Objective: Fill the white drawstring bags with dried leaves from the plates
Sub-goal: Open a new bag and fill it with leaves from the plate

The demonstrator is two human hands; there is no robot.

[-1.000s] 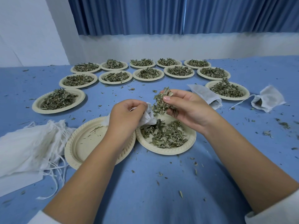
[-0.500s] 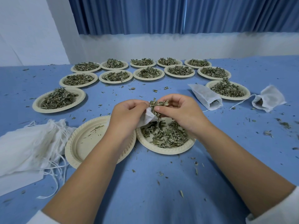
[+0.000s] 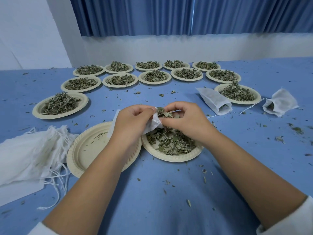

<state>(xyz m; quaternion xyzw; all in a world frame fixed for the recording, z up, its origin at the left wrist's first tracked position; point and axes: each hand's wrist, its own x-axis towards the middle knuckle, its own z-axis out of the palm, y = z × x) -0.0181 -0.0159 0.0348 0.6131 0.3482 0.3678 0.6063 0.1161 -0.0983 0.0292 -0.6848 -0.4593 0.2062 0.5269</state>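
The white drawstring bag [image 3: 155,123] was a thin, creased fabric pouch, held at the centre of the frame with its mouth turned toward the right. The left hand [image 3: 133,122] gripped it with curled fingers at the mouth. The right hand [image 3: 186,121] met it there, fingers and thumb pinching a clump of dried leaves [image 3: 163,112] at the opening, so the 2 hands were together on the bag. The bag hung just above the near plate [image 3: 169,157], which held a loose green-grey layer of leaves. Just left of it lay a plate [image 3: 84,150] with only a few stems. A pile of flat white bags [image 3: 28,153] lay at the lower left. 2 bags with leaves inside [image 3: 215,100] [image 3: 281,102] lay at the right on the blue counter [image 3: 152,200].
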